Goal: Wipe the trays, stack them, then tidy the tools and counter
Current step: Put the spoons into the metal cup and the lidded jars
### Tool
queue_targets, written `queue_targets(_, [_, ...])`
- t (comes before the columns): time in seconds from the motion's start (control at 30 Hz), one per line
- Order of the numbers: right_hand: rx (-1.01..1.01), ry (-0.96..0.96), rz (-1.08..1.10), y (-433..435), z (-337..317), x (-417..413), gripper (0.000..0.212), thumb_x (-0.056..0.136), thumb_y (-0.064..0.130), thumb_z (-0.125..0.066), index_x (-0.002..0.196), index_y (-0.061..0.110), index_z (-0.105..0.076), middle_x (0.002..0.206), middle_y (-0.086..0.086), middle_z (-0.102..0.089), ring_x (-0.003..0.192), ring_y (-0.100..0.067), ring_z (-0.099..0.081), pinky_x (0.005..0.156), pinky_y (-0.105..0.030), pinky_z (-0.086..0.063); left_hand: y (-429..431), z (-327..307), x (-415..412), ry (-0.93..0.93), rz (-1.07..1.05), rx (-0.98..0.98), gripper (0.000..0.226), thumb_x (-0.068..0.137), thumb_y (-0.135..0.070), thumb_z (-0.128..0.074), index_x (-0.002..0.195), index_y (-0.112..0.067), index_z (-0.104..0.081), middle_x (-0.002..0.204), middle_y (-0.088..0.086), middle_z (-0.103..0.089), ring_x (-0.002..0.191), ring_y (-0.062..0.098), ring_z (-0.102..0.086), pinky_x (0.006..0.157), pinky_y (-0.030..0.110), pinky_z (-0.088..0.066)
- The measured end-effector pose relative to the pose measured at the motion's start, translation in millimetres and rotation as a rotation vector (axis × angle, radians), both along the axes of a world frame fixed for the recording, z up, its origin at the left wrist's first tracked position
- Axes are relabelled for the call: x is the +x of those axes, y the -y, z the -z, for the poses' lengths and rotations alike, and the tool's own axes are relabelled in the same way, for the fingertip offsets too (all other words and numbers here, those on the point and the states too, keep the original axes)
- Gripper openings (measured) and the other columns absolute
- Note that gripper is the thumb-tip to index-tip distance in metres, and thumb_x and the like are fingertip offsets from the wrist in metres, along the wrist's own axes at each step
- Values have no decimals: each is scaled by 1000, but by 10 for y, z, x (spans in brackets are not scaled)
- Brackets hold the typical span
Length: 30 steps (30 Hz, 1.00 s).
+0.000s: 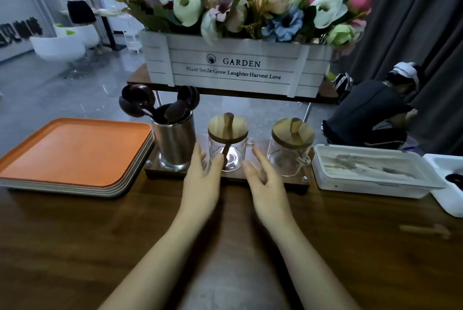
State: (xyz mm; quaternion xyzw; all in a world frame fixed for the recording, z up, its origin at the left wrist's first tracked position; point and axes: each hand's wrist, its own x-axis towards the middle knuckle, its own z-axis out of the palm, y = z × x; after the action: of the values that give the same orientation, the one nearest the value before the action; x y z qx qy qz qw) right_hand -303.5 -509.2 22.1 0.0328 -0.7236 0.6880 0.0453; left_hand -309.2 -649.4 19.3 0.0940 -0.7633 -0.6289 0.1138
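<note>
A stack of several orange trays (75,154) lies on the wooden counter (75,239) at the left. On a dark wooden base (250,178) stand a steel holder (175,142) full of dark wooden spoons, a glass jar with a wooden lid and spoon (229,144), and a second lidded glass jar (292,147). My left hand (203,179) and my right hand (265,182) reach forward with straight, relaxed fingers on either side of the middle jar. Both hands hold nothing; the left fingertips are at the jar's left wall.
A white cutlery box (370,172) sits at the right, with another white container (448,184) beyond it. A white flower box marked GARDEN (238,66) stands on a raised shelf behind the jars. One person crouches at the far right, another stands far left.
</note>
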Motion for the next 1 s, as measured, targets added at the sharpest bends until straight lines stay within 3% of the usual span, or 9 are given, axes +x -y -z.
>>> queue_targets(0.13, [-48, -68, 239, -347, 29, 194, 20, 99, 24, -60, 115, 21, -71, 102, 6, -76, 100, -5, -70, 93, -35, -58, -332, -2, 335, -118, -70, 5, 24, 100, -25, -61, 122, -32, -60, 104, -16, -68, 97, -5, -64, 93, 26, -52])
queue_targets(0.23, [-3, -117, 368, -585, -16, 209, 16, 100, 26, -58, 104, 22, -73, 96, 5, -76, 94, -9, -71, 87, -38, -59, -602, -4, 244, -120, 92, -3, 34, 101, -29, -59, 135, -30, -57, 122, -16, -65, 111, -13, -58, 94, 10, -46])
queue_targets(0.37, [93, -165, 475, -779, -69, 181, 19, 99, 33, -58, 114, 28, -69, 103, 18, -71, 100, 6, -64, 84, -17, -53, -882, -62, 33, -89, 278, 1, 64, 102, -47, -50, 160, -29, -28, 160, -16, -34, 145, -3, -31, 119, 23, -28])
queue_targets(0.5, [75, -87, 376, -853, -97, -100, 55, 96, 32, -65, 147, 26, -46, 142, 17, -49, 123, 13, -47, 89, 2, -40, -1120, -195, -159, -57, 284, 38, 62, 107, -47, -35, 163, -29, -13, 157, -24, -20, 139, -12, -15, 111, 12, -14])
queue_targets(0.6, [176, -45, 286, -887, -58, -331, 80, 91, 36, -72, 157, 30, -28, 155, 12, -40, 139, -3, -39, 108, -16, -40, -1239, -224, -283, -32, 273, 98, 57, 110, -43, -27, 162, -26, -12, 151, -26, -20, 132, -15, -18, 100, 3, -14])
queue_targets(0.67, [194, -30, 265, -897, -24, -412, 85, 88, 38, -75, 158, 31, -28, 150, 9, -50, 136, -7, -48, 113, -35, -42, -1289, -213, -333, -34, 278, 148, 46, 111, -40, -26, 155, -27, -30, 149, -26, -33, 122, -26, -31, 96, -2, -22])
queue_targets(0.73, [175, -19, 251, -927, -18, -414, 83, 82, 44, -76, 154, 33, -36, 140, 13, -59, 129, -6, -54, 111, -39, -44, -1308, -224, -304, -51, 267, 157, 32, 112, -39, -27, 139, -32, -43, 138, -24, -47, 106, -36, -40, 92, -5, -29])
queue_targets(0.87, [168, -70, 183, -1109, -132, -214, 70, 85, 34, -79, 147, 35, -46, 126, 20, -63, 122, 1, -57, 108, -30, -46, -1300, -149, -60, -129, 215, 105, 61, 101, -62, -27, 150, -31, -47, 148, -15, -54, 139, -1, -44, 122, 37, -31])
queue_targets(1.0, [177, -130, 43, -1394, -218, 130, 65, 87, 28, -79, 144, 32, -47, 132, 14, -63, 124, 3, -56, 106, -22, -45, -1393, -45, 404, -189, 163, 45, 55, 101, -61, -29, 152, -43, -40, 151, -18, -50, 143, 3, -42, 121, 45, -32])
